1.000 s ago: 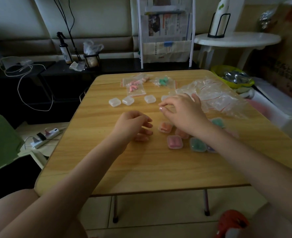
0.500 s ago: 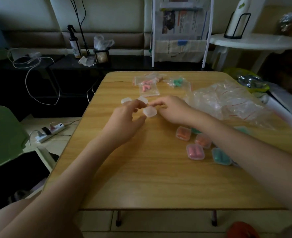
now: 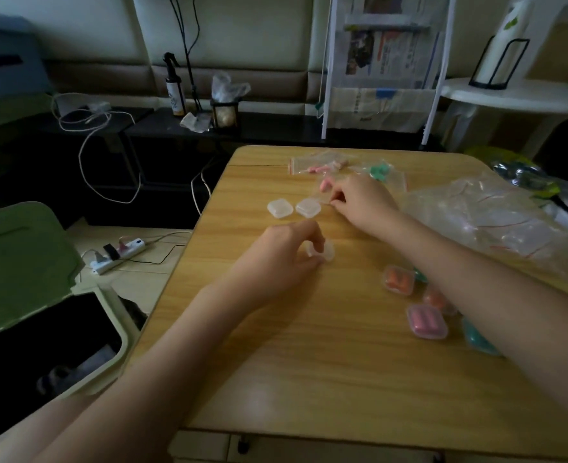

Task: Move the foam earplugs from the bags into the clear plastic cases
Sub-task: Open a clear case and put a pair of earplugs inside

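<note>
— What's around you on the table (image 3: 309, 379)?

— A big crumpled plastic sheet (image 3: 496, 222) lies to my right, and my right forearm covers part of the filled cases.

— How many of each?

— Two empty cases (image 3: 280, 208) sit side by side, and I count at least four filled ones (image 3: 427, 320), pink, orange and teal. Two bags lie at the far edge: the pink bag (image 3: 319, 163) and the teal bag (image 3: 381, 172).

— And your hands?

— My left hand (image 3: 286, 255) curls around one clear case (image 3: 324, 251), pinching it just above the wood. My right hand (image 3: 359, 202) reaches toward the pink bag, fingertips pinched at its edge beside a pink earplug (image 3: 324, 185).
</note>
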Motion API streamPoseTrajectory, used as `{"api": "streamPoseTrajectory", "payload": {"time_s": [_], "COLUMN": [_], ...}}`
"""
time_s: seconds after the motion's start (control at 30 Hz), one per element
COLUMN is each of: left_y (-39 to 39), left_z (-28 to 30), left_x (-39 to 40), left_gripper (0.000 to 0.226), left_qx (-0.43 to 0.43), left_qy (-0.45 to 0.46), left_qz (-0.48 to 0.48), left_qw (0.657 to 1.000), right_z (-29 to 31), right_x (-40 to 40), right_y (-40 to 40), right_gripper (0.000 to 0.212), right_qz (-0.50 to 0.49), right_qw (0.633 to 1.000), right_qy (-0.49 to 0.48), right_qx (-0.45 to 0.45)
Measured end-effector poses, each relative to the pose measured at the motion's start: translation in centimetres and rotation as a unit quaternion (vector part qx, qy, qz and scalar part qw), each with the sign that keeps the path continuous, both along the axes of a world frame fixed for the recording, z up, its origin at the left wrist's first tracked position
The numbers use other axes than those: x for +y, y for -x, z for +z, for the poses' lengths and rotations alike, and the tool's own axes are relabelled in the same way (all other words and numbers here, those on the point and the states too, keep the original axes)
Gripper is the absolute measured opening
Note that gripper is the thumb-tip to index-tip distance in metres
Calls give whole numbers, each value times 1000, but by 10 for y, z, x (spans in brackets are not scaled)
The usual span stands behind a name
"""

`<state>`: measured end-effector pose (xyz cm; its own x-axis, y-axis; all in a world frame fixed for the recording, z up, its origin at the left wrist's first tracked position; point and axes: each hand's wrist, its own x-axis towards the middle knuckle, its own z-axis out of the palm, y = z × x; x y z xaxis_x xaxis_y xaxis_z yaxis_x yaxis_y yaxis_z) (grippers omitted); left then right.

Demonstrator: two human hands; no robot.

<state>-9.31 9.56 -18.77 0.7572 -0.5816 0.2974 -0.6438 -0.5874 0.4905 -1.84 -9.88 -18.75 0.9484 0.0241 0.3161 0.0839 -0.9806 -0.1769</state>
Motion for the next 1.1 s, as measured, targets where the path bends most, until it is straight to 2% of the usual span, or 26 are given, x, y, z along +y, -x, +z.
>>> {"api": "streamPoseTrajectory", "payload": {"time_s": [0.07,0.17,0.27,0.37,0.5,0.6,0.7,0.8,0.93,1.03,1.1], "left_y": [0,5,12,24,43,46,44,43,41,40,41], "left_z": [0,2,5,10,18,19,18,18,17,16,15], "left_x": [1,1,0,-3,-12,-18,-21,-25,-30,-34,-36], "left_gripper": [11,8,7,9,18,22,17,15,12,10,12], "left_qx": [15,76,119,135,218,239,260,262,248,234,199], "left_qy": [25,86,159,252,346,367,375,366,352,339,312], "left_qz": [-4,7,33,59,27,35,40,20,6,6,9], "left_qw": [1000,993,979,956,912,899,889,893,902,911,929], "right_z": [-3,5,21,28,26,19,15,13,12,10,8], "right_x": [-3,-6,3,19,35,38,37,32,31,30,30], "right_y": [9,28,62,106,150,159,160,158,156,155,154], "right_gripper": [14,8,4,5,3,3,3,5,9,11,14], "right_qz": [2,-21,-17,13,70,95,109,99,75,75,92], "right_qw": [999,981,935,886,885,903,903,878,821,809,803], "right_qy": [-33,-160,-305,-429,-444,-406,-404,-460,-563,-581,-588], "right_qx": [-19,-107,-181,-175,-118,-103,-98,-88,-58,-39,-29]}}
